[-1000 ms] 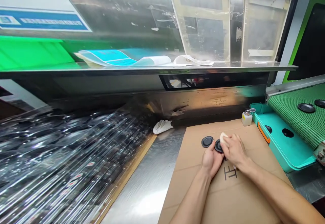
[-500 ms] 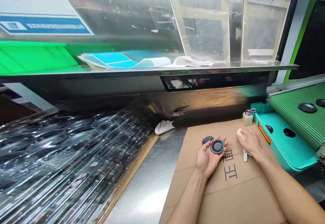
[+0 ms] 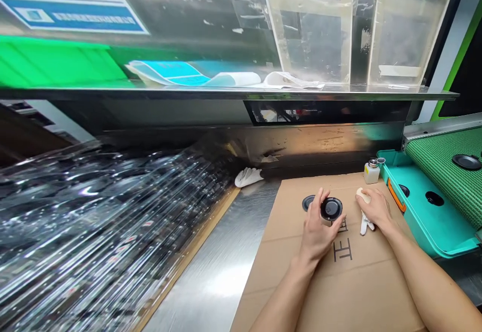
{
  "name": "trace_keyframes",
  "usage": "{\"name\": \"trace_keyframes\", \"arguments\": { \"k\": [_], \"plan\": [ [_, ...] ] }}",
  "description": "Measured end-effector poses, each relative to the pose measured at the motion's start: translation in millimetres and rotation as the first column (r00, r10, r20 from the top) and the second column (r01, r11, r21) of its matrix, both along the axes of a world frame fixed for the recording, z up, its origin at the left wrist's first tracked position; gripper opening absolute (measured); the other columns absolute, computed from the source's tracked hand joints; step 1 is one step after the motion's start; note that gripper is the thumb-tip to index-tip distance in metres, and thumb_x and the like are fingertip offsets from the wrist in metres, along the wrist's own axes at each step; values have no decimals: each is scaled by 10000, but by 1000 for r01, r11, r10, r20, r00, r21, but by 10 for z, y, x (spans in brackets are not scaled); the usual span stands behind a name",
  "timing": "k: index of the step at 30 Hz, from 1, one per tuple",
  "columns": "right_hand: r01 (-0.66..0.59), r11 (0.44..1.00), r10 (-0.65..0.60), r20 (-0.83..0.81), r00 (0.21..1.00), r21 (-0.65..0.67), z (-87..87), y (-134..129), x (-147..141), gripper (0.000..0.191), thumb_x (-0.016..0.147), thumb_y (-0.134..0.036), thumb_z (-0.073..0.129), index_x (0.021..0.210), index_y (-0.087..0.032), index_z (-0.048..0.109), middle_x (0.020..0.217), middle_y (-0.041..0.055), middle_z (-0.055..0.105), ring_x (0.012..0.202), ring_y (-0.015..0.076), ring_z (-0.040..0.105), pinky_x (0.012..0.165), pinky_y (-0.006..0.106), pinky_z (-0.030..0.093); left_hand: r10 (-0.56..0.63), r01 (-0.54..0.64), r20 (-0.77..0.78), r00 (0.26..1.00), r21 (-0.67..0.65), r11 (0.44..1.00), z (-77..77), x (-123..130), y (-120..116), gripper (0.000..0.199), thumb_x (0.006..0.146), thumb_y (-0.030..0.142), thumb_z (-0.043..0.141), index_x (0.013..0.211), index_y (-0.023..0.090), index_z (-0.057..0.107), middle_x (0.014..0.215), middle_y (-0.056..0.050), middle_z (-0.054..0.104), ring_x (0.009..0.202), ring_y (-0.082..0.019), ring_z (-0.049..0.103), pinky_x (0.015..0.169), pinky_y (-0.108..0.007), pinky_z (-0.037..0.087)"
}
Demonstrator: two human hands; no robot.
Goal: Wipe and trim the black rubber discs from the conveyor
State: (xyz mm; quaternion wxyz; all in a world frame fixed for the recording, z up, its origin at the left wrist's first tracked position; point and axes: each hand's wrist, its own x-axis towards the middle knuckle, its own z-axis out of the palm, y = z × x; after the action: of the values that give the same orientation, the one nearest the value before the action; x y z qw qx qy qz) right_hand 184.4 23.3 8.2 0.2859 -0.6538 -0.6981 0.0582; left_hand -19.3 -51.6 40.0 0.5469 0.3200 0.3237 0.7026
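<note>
Between the thumb and fingers of my left hand point(image 3: 315, 229) is a round black lid-like disc point(image 3: 331, 209) with a raised rim, held tilted above the cardboard sheet point(image 3: 301, 282). Just behind that hand lies a second dark disc point(image 3: 308, 202), partly covered by the fingers. My right hand point(image 3: 374, 206) is closed on a small cream-coloured pad point(image 3: 363, 195) at the right side of the cardboard. Under the right wrist lies a white glove point(image 3: 365, 224), mostly hidden.
A small white bottle point(image 3: 372, 172) stands at the cardboard's back corner. To the right are a teal tray point(image 3: 448, 226) with black discs in it and a green conveyor belt point(image 3: 448, 146). Clear-wrapped trays point(image 3: 131, 211) fill the left; a white cloth point(image 3: 248, 176) lies beside them. A metal shelf point(image 3: 226, 94) crosses above.
My left hand has turned over, from palm up with the disc lying on it to gripping the disc by its edges, showing its other face. My right hand stays around the pad.
</note>
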Motion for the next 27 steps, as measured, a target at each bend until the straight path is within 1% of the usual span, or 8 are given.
{"name": "trace_keyframes", "arguments": {
  "k": [7,10,12,14,17,21,24,27],
  "plan": [
    [-10,1000,10,15,1000,-9,35,16,8,368,933,-440,515,1130,-195,707,1071,98,697,1071,243,604,928,310,411,-24,25,-45,999,30,999,-13,16,-25,681,719,16,740,1327,248,541,1357,-103,616,1425,-228,408,1133,-301,359],
    [-8,1000,8,-3,1000,2,-9,49,26,384,919,-454,528,1135,-193,708,1078,102,694,1069,248,605,937,317,420,43,-31,-243,969,54,998,-50,14,-12,747,670,62,804,1340,247,530,1329,-99,636,1388,-235,458,1149,-327,346],
    [-6,1000,6,-16,1000,8,-34,65,36,383,908,-460,536,1134,-205,712,1076,97,695,1061,246,609,939,320,426,128,-59,-516,847,146,987,-100,12,3,852,657,129,836,1407,262,455,1358,-94,618,1352,-243,494,1158,-380,339],
    [-5,1000,6,-33,999,20,-30,67,41,374,892,-456,552,1125,-214,717,1072,94,699,1053,244,613,932,319,431,228,-55,-716,659,257,965,-160,6,23,916,692,214,830,1470,283,351,1393,-97,592,1317,-243,523,1142,-416,358],
    [-63,998,60,-130,990,-20,41,47,47,348,857,-465,583,1023,-205,745,1001,75,721,977,246,634,846,306,453,329,-54,-790,518,353,934,-219,-14,63,763,787,318,756,1447,267,375,1358,-116,610,1254,-235,572,1067,-393,434],
    [-212,969,154,-365,918,-124,110,37,68,390,870,-512,539,842,-179,741,867,43,731,836,227,652,710,281,456,250,-77,-802,543,249,965,-209,-68,124,231,945,387,524,1071,217,618,1011,-77,723,924,-196,686,824,-308,518],
    [-137,990,120,-290,950,-39,30,66,86,358,841,-505,590,934,-194,742,968,47,732,914,232,651,794,298,462,204,-149,-801,563,144,978,-218,-98,159,216,959,396,475,981,215,590,875,-53,694,797,-185,666,743,-299,508],
    [-124,991,129,-119,985,49,-100,95,85,349,824,-468,622,1031,-211,735,1068,64,712,1006,245,630,894,328,445,159,-196,-750,642,41,980,-304,-127,209,207,930,373,502,1063,217,523,953,-66,663,769,-175,651,663,-282,517]
  ]
}}
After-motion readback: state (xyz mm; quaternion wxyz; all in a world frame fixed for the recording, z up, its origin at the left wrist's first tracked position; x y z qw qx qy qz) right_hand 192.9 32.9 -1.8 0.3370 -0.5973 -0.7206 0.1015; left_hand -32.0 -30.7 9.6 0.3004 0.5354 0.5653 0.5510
